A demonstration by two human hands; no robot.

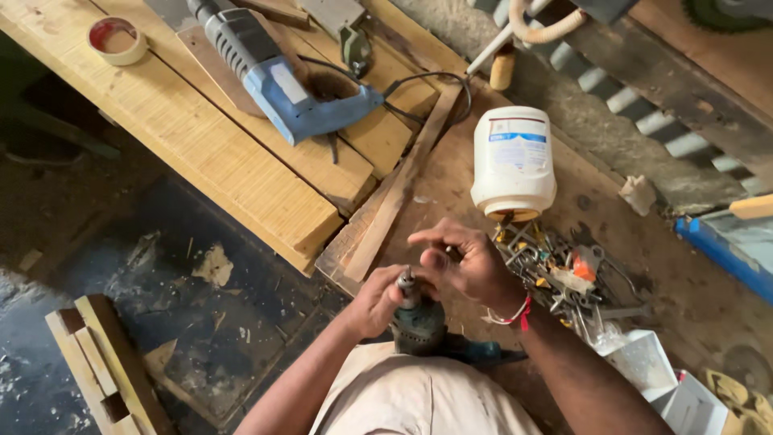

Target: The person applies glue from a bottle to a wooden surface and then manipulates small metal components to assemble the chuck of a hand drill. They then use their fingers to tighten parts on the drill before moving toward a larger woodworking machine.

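Grip: left hand (377, 300) closed round the chuck of a teal drill (420, 326) held nose-up at 6 o'clock; right hand (460, 262) pinches a small bit, barely visible, just above it. Best seated straight, chuck held firm. Beyond: loose hardware (555, 270) at 3 o'clock, white jar (513, 161) at 1, blue jigsaw (282, 76) on planks (201, 137) at 11.

The left hand (377, 302) wraps its grip around a teal power drill (419, 326), thumb by the chuck. At two o'clock from it, the right hand (467, 266) hovers with fingers pinched over the chuck. A white plastic jar (514, 161) stands at twelve o'clock, loose metal hardware (555, 270) at three, a blue jigsaw (282, 72) at eleven on the counter (201, 153).
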